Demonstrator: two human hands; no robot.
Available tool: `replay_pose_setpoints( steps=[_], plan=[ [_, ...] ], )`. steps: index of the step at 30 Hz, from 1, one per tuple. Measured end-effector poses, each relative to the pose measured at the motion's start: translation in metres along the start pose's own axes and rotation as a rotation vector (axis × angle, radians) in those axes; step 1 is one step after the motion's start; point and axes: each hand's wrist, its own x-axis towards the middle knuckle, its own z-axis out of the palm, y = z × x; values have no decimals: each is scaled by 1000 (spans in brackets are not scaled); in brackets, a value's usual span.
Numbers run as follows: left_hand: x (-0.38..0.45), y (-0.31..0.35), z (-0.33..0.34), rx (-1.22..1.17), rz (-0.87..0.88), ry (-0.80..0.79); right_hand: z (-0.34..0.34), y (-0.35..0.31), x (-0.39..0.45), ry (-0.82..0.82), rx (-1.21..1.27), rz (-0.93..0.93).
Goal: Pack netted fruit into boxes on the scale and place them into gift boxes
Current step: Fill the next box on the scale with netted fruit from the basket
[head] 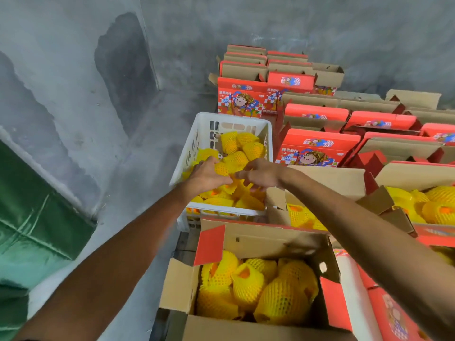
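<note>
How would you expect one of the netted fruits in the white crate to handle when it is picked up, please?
The netted fruit probably grips well, since its foam mesh looks soft and ribbed. Being rounded, it could roll if set loose. The net's frilly ends look floppy.

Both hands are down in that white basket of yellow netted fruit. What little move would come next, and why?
Probably lift one yellow foam-netted fruit out of the white plastic crate and carry it to the open cardboard box nearest the person. The left hand already grips that fruit, the right hand pinches netting beside it, and the box, though well filled, looks to have room on top.
</note>
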Motion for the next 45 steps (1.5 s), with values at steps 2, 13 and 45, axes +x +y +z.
replay_pose_setpoints(
  steps=[2, 13, 45],
  plan=[
    [11, 0, 16, 50, 31, -66, -2, 8, 11, 1, 4, 19],
    [2, 20, 33, -103, 171, -105, -20, 30, -5, -51, -8, 37],
    [-291, -45, 73, -1143, -98, -107, 154, 163, -238, 390, 1492, 128]
  ],
)
